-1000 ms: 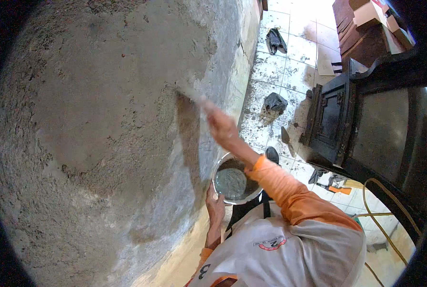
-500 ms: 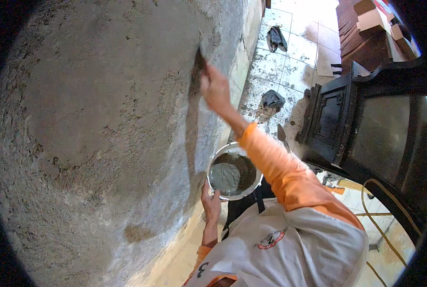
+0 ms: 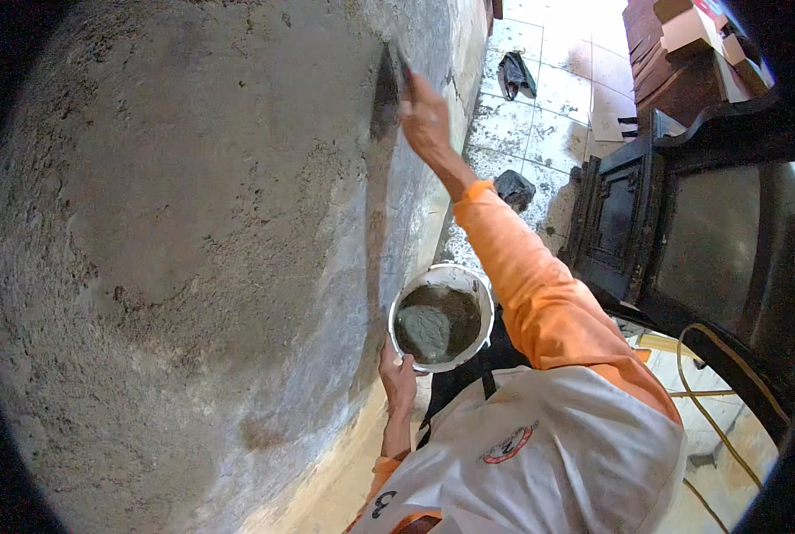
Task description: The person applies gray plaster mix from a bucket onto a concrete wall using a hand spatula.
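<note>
My right hand (image 3: pixel 426 117) is closed round a trowel (image 3: pixel 405 68), whose narrow dark blade is held at the wall's surface, with a dark shadow beside it. Whether the blade touches is hard to tell. Grey, rough mortar covers much of the wall (image 3: pixel 193 169), with a paler bluish band along its right side. Below, close to the wall, my left hand (image 3: pixel 399 383) grips the near left side of a white bucket (image 3: pixel 482 343), thumb by the rim. Inside the bucket lies a mound of wet grey mortar (image 3: pixel 423 332).
Black plastic bags (image 3: pixel 514 190) lie on the splattered white tile floor (image 3: pixel 553 116). To the right stands a dark wooden cabinet (image 3: pixel 713 236) with glossy panels. Cardboard boxes (image 3: pixel 688 28) sit beyond it. A yellow hose (image 3: pixel 713 425) loops at the lower right.
My right hand has moved up and a little to the right along the wall with the trowel. My left hand keeps its hold on the bucket, and more of the bucket's rim shows.
</note>
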Motion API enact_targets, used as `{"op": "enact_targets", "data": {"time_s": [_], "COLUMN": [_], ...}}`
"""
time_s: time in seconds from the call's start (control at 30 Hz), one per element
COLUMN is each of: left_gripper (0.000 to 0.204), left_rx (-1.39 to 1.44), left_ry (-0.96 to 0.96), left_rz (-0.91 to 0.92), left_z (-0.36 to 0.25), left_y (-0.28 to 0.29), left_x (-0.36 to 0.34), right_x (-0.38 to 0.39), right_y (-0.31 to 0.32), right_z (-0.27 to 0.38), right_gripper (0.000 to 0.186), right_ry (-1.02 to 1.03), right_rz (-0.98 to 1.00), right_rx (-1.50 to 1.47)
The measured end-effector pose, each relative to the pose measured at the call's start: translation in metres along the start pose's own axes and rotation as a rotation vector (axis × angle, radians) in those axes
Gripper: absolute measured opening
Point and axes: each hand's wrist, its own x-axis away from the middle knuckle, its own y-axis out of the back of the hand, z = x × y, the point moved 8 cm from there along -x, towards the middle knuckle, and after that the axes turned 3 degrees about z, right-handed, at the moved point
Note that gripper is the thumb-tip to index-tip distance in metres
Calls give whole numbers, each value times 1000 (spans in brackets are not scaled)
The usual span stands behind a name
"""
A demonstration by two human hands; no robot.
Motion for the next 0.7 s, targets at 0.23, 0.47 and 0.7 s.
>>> {"op": "enact_targets", "data": {"time_s": [0.23, 0.47, 0.7], "left_gripper": [69, 67, 66], "left_rx": [-1, -90, -570], "left_ry": [45, 34, -336], "left_rz": [6, -26, 25], "left_z": [5, -8, -54], "left_y": [0, 8, -8], "left_x": [0, 6, 18], "right_x": [127, 235, 372], "right_y": [-16, 86, -8], "right_z": [99, 52, 21], "right_gripper": [39, 28, 32], "right_ry": [149, -227, 346], "right_rz": [46, 1074, 1583], "right_rx": [-171, 142, 774]}}
